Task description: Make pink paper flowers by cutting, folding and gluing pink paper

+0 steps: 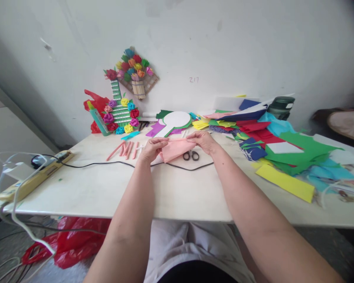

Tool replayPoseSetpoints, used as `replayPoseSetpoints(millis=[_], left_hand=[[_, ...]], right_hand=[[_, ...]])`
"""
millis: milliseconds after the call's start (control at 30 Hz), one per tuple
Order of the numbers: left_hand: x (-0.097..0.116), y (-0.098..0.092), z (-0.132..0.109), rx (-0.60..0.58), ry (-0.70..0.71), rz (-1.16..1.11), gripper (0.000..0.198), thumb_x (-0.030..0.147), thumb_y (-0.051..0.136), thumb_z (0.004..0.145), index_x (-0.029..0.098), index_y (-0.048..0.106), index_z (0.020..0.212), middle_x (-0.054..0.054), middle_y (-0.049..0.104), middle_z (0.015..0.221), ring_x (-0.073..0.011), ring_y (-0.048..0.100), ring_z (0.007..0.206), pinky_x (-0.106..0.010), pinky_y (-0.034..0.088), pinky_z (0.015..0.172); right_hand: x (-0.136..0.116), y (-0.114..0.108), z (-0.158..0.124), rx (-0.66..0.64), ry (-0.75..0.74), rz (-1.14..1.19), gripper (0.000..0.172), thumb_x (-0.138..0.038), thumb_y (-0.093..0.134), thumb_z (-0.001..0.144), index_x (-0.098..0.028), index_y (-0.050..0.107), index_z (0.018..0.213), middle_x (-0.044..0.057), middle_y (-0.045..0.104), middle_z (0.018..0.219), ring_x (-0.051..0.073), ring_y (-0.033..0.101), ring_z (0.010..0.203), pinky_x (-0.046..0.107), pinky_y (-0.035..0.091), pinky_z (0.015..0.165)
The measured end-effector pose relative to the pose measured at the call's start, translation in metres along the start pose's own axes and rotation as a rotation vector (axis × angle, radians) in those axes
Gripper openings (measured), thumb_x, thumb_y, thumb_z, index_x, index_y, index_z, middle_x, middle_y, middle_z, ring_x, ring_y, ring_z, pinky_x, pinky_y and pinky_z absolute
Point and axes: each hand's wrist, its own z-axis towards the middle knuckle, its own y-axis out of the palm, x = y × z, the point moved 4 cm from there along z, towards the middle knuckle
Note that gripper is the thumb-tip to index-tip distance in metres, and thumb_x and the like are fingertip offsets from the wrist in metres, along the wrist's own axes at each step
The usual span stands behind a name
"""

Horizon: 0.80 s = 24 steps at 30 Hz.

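My left hand (152, 149) and my right hand (203, 141) both pinch a sheet of pink paper (176, 149) just above the white table (177, 188), fingers closed on its upper edge. The sheet is folded or bent between them. Black-handled scissors (191, 155) lie on the table right behind the paper, under my right hand. Several rolled pink paper strips (126, 149) lie to the left of my left hand.
A black cable (106, 163) crosses the table below my hands to a yellow power strip (32, 177) at the left edge. Piles of coloured paper (283, 153) fill the right side. Paper-flower crafts (120, 114) and a glue bottle (98, 118) stand at the back by the wall.
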Motion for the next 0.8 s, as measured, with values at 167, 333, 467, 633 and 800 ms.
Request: replayPoseSetpoints(millis=[167,333,467,633,800], left_hand=[[-0.0009,-0.0009,0.0007,-0.020,-0.011,0.004,0.028,0.014,0.074,0.051,0.016,0.073,0.079,-0.001,0.063,0.057,-0.0093,0.053,0.051,-0.022,0.038,0.051],[0.0001,-0.0028,0.0020,-0.009,0.021,-0.005,0.023,0.018,0.071,0.055,0.015,0.073,0.077,-0.002,0.063,0.055,-0.0093,0.052,0.050,-0.021,0.037,0.049],[0.0000,-0.0018,0.0010,-0.021,-0.002,0.004,0.023,0.016,0.071,0.055,0.015,0.073,0.078,-0.001,0.062,0.056,-0.0083,0.052,0.050,-0.020,0.037,0.048],[0.0013,-0.0013,-0.0004,-0.019,-0.012,0.021,0.024,0.016,0.073,0.054,0.015,0.073,0.078,-0.001,0.061,0.055,-0.0080,0.052,0.049,-0.020,0.037,0.047],[0.0022,-0.0013,-0.0011,-0.034,-0.019,0.019,0.029,0.015,0.073,0.053,0.015,0.073,0.082,-0.001,0.063,0.058,-0.0086,0.053,0.051,-0.021,0.040,0.050]], right_hand=[[0.0003,-0.0004,0.0008,0.006,-0.005,-0.012,0.018,-0.021,0.075,0.048,-0.017,0.070,0.065,0.000,0.065,0.065,0.011,0.055,0.063,0.027,0.043,0.063],[0.0014,-0.0014,0.0020,0.006,-0.016,-0.007,0.017,-0.020,0.075,0.048,-0.017,0.070,0.064,0.000,0.064,0.062,0.010,0.054,0.060,0.025,0.042,0.060],[0.0023,-0.0021,0.0022,0.006,-0.011,-0.020,0.017,-0.020,0.074,0.049,-0.017,0.070,0.065,0.000,0.065,0.064,0.011,0.054,0.061,0.026,0.042,0.061],[0.0000,-0.0020,0.0011,0.007,-0.031,-0.042,0.017,-0.020,0.074,0.048,-0.017,0.070,0.065,0.002,0.067,0.069,0.013,0.057,0.066,0.028,0.045,0.066],[-0.0024,-0.0013,0.0003,0.002,-0.046,-0.050,0.017,-0.020,0.075,0.048,-0.018,0.070,0.064,0.002,0.067,0.070,0.013,0.058,0.068,0.029,0.045,0.070]])
